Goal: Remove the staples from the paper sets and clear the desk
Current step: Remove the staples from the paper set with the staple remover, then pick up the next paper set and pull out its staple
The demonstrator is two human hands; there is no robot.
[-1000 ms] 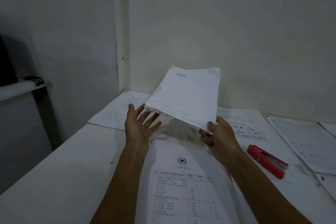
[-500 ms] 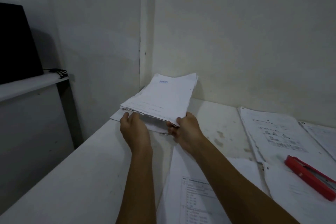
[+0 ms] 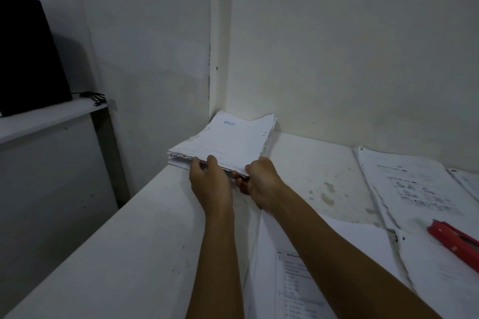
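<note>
**Paper stack parked in the far corner, both hands on its near edge**

The stack of papers [image 3: 228,141] lies on the white desk [image 3: 108,248] at the far left corner, its far edge close against the wall, probably set there to get finished sets out of the working area. The left hand [image 3: 208,184] curls over the near edge, thumb on the top sheet. The right hand [image 3: 260,184] pinches the near right corner, fingers tucked beneath. So the stack lies just beyond the fingers, its near edge between them. Nearer and to the right, loose printed sheets [image 3: 412,184] are spread out, with a red stapler [image 3: 456,241] lying on them, likely the work left.
</note>
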